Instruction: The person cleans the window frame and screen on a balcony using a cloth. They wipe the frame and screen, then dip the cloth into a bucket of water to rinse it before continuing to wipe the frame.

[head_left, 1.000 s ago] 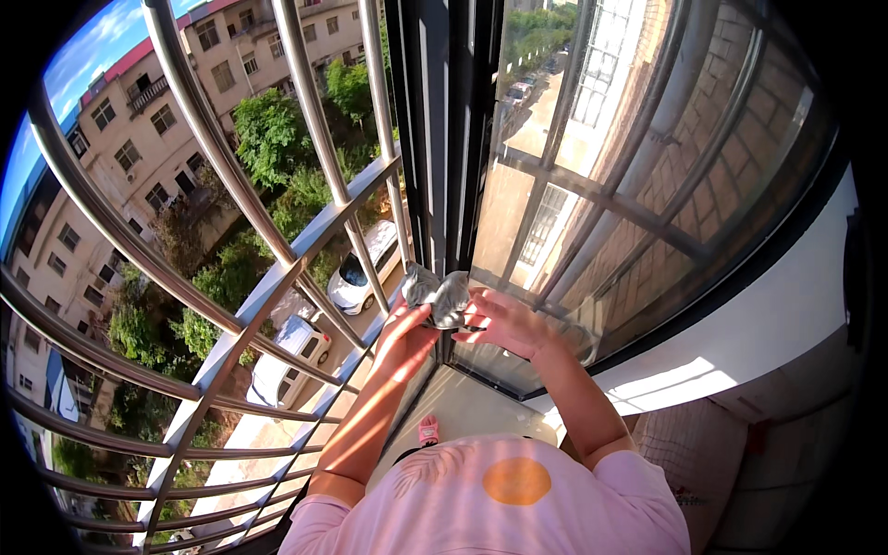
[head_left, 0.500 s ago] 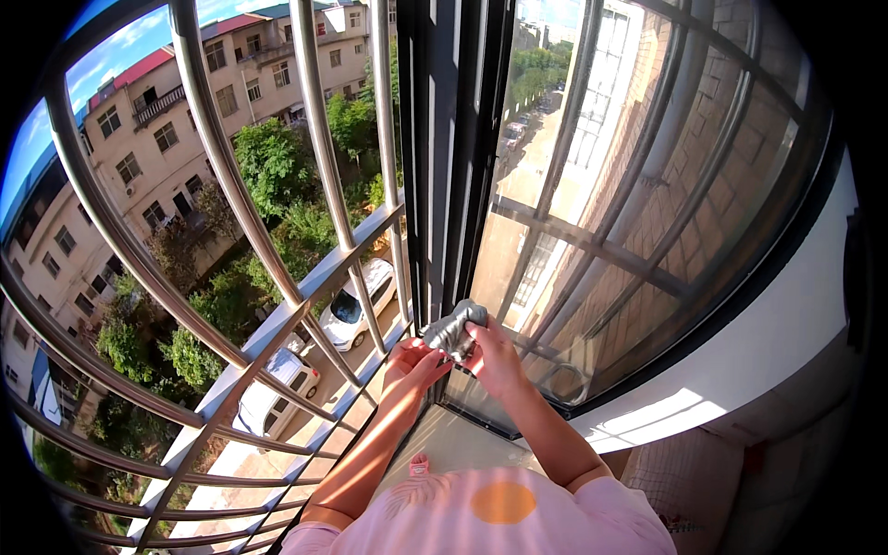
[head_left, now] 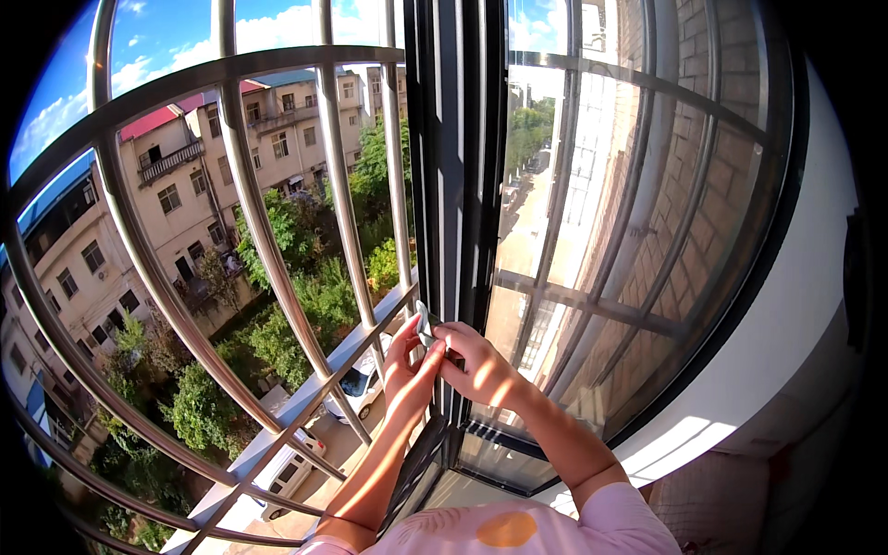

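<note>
Both of my hands meet in front of the dark window frame [head_left: 453, 185], with a crumpled grey cloth [head_left: 425, 326] between them. My left hand [head_left: 407, 370] pinches it from the left, fingers pointing up. My right hand [head_left: 474, 361] has its fingers closed on the cloth from the right, close to the left fingertips. Only a small folded piece shows above the fingers; the rest is hidden in them. The hands are near the upright frame, between the metal bars and the glass pane [head_left: 527, 314].
Steel security bars [head_left: 254, 222] with a flat crossbar [head_left: 305, 402] stand on my left. A glazed sash fills the right side, beside a white wall [head_left: 684, 453]. Beyond the bars are trees [head_left: 287, 333], a parked white vehicle [head_left: 287, 472] and a pale building [head_left: 176, 194].
My view has tilted up, showing more sky. The grey cloth, spread wider over the fingers before, is now bunched small between both hands, which have drawn closer together.
</note>
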